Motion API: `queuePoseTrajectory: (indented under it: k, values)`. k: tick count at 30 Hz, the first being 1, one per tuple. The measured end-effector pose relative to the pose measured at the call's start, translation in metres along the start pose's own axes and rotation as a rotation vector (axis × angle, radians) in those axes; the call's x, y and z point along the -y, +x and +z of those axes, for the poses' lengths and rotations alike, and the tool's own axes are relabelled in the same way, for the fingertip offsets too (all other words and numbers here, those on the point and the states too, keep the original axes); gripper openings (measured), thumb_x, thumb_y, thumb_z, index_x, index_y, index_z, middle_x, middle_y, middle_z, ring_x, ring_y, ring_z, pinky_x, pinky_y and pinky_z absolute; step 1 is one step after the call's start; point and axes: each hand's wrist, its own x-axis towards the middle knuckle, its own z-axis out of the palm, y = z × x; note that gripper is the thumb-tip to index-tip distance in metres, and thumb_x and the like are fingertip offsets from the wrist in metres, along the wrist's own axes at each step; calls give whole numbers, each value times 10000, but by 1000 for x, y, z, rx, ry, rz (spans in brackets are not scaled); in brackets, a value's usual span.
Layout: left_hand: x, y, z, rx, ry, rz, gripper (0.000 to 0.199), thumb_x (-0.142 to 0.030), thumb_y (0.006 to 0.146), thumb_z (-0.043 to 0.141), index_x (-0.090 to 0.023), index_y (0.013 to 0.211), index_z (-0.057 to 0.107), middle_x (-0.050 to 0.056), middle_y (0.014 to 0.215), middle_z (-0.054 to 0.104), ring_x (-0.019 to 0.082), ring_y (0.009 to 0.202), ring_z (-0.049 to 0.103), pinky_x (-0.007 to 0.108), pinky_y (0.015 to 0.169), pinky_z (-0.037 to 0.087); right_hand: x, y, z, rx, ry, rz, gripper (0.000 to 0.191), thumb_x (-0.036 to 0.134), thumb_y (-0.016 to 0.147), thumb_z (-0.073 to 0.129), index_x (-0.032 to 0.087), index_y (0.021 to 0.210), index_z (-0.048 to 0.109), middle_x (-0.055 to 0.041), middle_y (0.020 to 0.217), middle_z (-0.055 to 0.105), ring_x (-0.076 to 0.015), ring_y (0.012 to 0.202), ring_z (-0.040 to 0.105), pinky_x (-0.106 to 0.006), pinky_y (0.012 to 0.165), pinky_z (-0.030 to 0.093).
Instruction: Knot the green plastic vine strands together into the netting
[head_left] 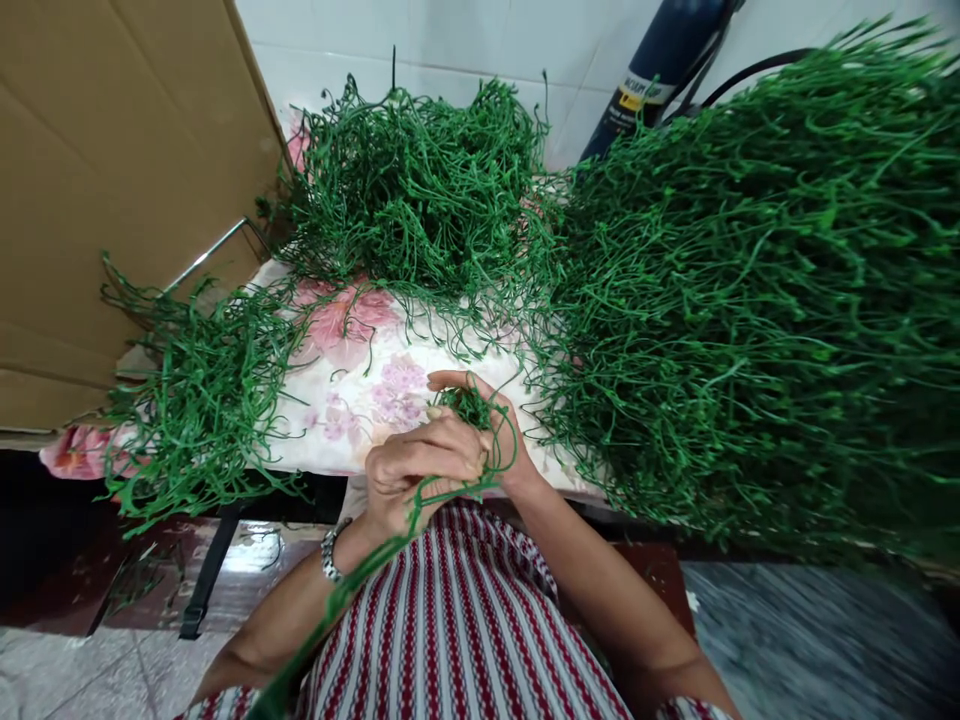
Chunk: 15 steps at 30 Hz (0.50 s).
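Note:
My left hand, with a metal-band watch at the wrist, is closed with its fingers pinched on green stems. My right hand curls round a small bunch of green stems, its index finger stretched along the far side. Both hands meet in front of my striped top, and the left covers part of the right. From between them a long green strand trails down to the lower left, close to the camera and blurred. A thin loop of stem hangs over my right palm. The stems look like plastic plant stems.
A large heap of green stems fills the right side. Another pile lies at the back, a smaller one at the left. They rest on a flowered cloth. A cardboard box and a dark blue cylinder stand behind.

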Motion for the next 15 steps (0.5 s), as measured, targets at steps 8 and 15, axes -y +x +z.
queuePoseTrajectory:
  k: [8,15]
  values:
    - [-14,6,6,-147,-55,-79,129,-245,811,581,-208,855,696,79,797,691,211,844,625,419,842,463,-5,2,-2,-35,-160,-76,200,305,730,584,190,886,538,17,708,557,-96,605,526,-219,568,430]
    - [-24,29,14,-381,-326,-259,143,-262,815,575,-157,721,600,-49,390,431,98,426,459,302,647,441,6,22,-11,-177,-893,-289,130,174,759,469,181,860,551,-27,829,618,-137,742,546,-238,652,371]
